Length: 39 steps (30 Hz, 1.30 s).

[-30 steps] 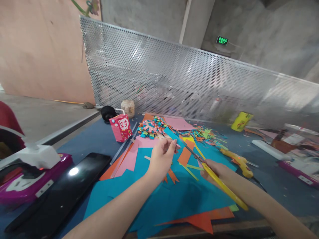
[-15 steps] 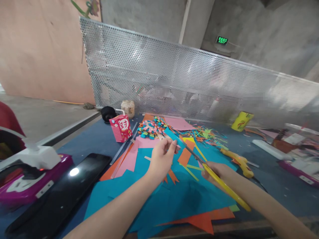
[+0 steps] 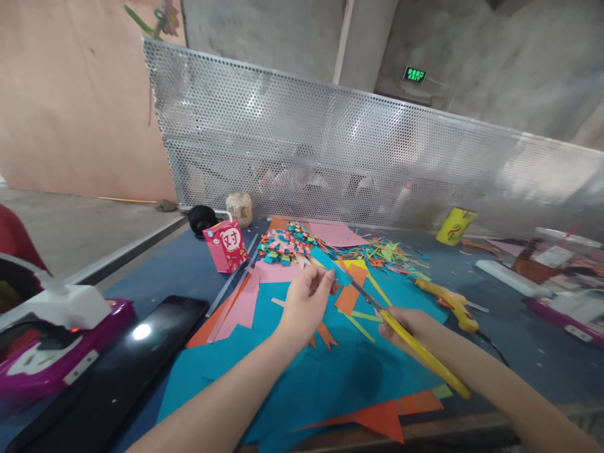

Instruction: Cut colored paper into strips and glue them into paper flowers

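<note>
My left hand (image 3: 309,297) is closed in a pinch on a narrow blue paper strip (image 3: 323,258), which slants away from the fingertips. In my right hand (image 3: 406,324) is a pair of scissors (image 3: 415,349) with long yellow handles, its metal blades pointing at the strip's near end. The blade tips meet or overlap the strip; whether they are biting into it I cannot tell. Beneath both hands lies a large blue paper sheet (image 3: 302,390). An orange paper piece (image 3: 352,290) and thin green strips (image 3: 361,327) rest on it near the blades.
Behind the hands sits a pile of small coloured paper loops (image 3: 287,242), with paper shreds (image 3: 389,251) beside it. A pink drink carton (image 3: 225,246), a black phone (image 3: 113,365) and a purple power strip (image 3: 94,343) are left. At right lies a yellow glue gun (image 3: 453,303). A perforated metal panel (image 3: 283,107) stands behind.
The head view has shifted slightly. Both hands keep nearly the same places, and the scissors still point at the blue paper strip, with only small movement of the handles.
</note>
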### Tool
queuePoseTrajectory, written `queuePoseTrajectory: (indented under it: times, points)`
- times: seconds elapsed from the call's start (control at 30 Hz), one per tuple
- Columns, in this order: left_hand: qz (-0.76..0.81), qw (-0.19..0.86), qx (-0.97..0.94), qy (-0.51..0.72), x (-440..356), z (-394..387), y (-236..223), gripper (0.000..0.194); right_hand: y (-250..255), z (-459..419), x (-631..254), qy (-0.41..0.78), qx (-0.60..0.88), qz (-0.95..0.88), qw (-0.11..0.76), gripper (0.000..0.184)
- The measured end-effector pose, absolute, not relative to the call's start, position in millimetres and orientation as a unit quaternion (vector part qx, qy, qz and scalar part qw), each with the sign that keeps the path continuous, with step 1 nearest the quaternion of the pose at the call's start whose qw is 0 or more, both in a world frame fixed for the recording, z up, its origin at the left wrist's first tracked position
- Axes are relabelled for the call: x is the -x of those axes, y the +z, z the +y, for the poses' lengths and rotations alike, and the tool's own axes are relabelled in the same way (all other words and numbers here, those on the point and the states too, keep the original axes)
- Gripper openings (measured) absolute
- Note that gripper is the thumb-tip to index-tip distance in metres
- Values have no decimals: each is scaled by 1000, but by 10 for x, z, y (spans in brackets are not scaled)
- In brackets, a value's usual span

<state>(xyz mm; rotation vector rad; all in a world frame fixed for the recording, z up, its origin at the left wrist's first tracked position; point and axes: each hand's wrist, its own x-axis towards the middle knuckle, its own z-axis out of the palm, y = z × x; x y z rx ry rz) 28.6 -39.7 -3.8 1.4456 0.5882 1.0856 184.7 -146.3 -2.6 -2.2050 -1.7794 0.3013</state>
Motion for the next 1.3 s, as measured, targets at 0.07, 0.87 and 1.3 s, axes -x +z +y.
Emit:
queuePoseTrajectory:
  times: [0.07,0.87,1.3]
  points:
    - [251,581,-619,466,-289,-393,-46,19,-2,-1463,-1841,127,761,-623,133,29]
    - [241,576,-644,443,-279,-371,-66,21,-22,-1502,-1807,148,754,-618,165,31]
    - [245,556,-659,442,-261,-398,-25,21,44,-1532,-1753,154,737,-634,179,27]
